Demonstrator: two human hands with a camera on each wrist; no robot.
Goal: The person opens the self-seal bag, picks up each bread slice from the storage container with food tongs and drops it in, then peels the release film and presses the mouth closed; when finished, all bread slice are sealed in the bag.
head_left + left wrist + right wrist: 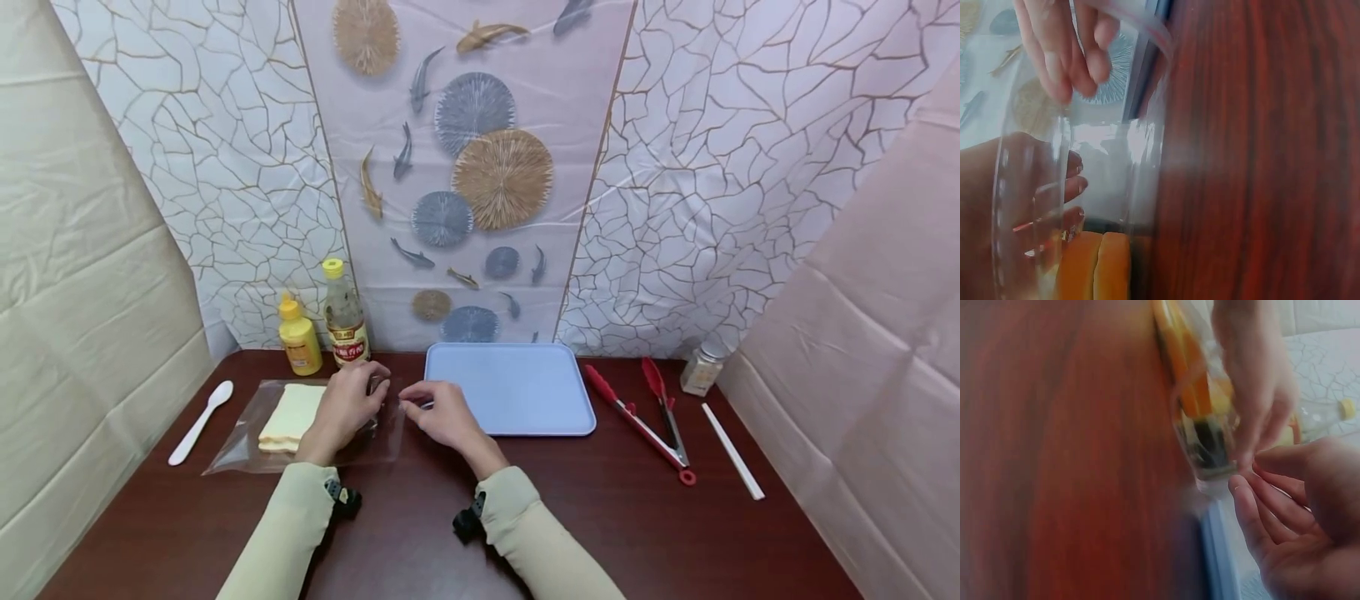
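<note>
Pinching the right edge of the clear plastic bag [243, 447], the right hand [446, 410] was beside the blue tray [510, 387]. Left hand [347, 404] arched over the bag, fingers bent; grip indeterminable. Bread slices [291, 412] lay left, in or on the bag.

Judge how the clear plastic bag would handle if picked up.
The clear bag is probably floppy, since its thin film looks creased. Its glossy sheen suggests it may be slippery. The bread inside could slide, as loose film spreads beyond it.
</note>
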